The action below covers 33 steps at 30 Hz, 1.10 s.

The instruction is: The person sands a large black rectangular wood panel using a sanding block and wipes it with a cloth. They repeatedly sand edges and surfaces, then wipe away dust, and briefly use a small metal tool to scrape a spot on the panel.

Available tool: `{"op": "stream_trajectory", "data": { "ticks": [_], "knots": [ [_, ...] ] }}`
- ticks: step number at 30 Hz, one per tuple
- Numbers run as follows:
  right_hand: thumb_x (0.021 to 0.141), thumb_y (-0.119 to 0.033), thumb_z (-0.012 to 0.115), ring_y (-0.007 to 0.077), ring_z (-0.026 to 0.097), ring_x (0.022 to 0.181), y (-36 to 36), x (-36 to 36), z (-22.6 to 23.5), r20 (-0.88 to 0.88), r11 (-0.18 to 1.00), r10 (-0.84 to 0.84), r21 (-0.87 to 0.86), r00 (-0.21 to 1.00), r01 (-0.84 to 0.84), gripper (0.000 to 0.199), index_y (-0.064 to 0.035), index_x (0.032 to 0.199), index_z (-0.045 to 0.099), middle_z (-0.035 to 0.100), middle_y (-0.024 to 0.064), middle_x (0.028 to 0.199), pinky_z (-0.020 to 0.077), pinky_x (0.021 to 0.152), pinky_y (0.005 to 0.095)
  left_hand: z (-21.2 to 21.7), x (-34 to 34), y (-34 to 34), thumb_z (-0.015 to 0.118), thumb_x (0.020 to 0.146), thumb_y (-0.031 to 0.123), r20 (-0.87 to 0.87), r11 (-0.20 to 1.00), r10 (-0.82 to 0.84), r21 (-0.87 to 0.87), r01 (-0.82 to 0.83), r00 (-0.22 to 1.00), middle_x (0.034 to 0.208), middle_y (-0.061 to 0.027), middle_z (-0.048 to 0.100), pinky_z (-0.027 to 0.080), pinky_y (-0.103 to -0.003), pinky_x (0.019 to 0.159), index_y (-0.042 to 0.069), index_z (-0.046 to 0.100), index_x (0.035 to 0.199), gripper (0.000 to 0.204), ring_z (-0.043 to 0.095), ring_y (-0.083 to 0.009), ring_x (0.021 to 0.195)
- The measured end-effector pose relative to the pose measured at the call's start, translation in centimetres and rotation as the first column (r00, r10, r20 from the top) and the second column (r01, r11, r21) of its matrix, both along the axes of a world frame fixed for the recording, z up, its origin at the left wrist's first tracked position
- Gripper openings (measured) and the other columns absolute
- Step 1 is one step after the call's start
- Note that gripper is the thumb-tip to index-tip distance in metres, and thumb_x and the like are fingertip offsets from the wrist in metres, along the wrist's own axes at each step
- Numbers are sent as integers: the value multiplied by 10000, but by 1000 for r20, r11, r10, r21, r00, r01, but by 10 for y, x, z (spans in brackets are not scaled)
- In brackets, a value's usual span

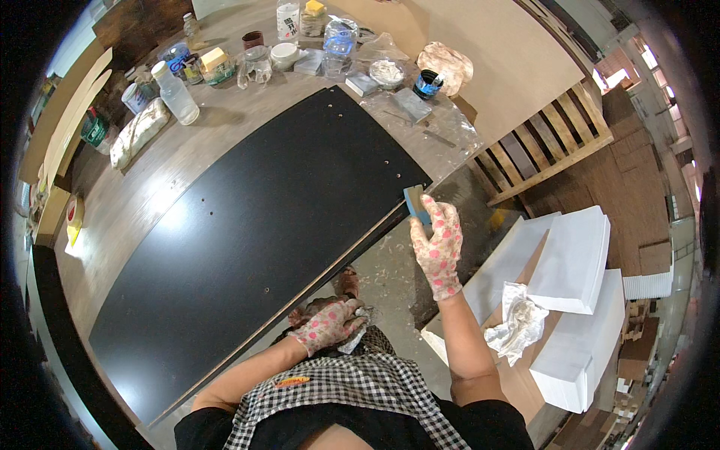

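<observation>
A large black panel [262,225] with a curved far side and several small holes lies on the table. My right hand [439,247], in a pale glove with pink dots, pinches a small blue and tan sanding block [415,204] against the panel's right corner, at the end of its near edge. In a matching glove, my left hand [328,327] is low by my checked apron [330,382], beside that edge. Its fingers are bent around a crumpled whitish rag [354,339], partly hidden by the hand.
Bottles, jars, a plastic jug [340,45], grey blocks [412,105] and a dark cup [427,84] crowd the table's far side. White panels [574,259] and a crumpled white cloth [517,322] are on my right. Behind them stands a slatted wooden rack [544,142].
</observation>
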State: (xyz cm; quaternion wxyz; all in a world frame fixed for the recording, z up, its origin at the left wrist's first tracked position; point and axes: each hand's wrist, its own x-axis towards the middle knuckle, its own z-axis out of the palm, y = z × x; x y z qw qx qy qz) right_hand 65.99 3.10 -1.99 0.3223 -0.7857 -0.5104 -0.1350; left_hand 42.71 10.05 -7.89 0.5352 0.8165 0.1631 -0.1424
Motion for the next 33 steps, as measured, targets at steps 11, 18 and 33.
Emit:
{"op": "stream_trajectory", "data": {
  "ticks": [11, 18, 33],
  "knots": [
    [797, -83, 698, 320, 585, 857, -2, -100, 8, -93, 965, 262, 52, 961, -258, 542, -97, 1312, 529, 536, 158, 1041, 515, 698, 413, -15, -65, -4, 574, 957, 308, 92, 984, 163, -83, -155, 982, 1147, -236, 630, 464, -423, 936, 6, 555, 1238, 413, 594, -376, 1098],
    [788, -185, 723, 312, 583, 943, -21, -190, -12, -221, 941, 326, -18, 919, -338, 572, -98, 1321, 534, 547, 165, 1114, 506, 784, 435, -26, -116, -11, 591, 932, 245, 69, 976, 130, -182, -116, 989, 1142, -192, 641, 475, -419, 922, 46, 566, 1253, 379, 592, -328, 1111],
    [756, -226, 748, 301, 594, 977, -11, -240, -3, -206, 590, 774, -106, 598, -800, 491, -79, 1206, 618, 580, 130, 1091, 503, 810, 444, -17, -169, -43, 594, 918, 275, 205, 924, 358, 60, -377, 911, 1012, -157, 687, 502, -424, 877, 82, 606, 1176, 322, 644, -319, 953]
  ]
}}
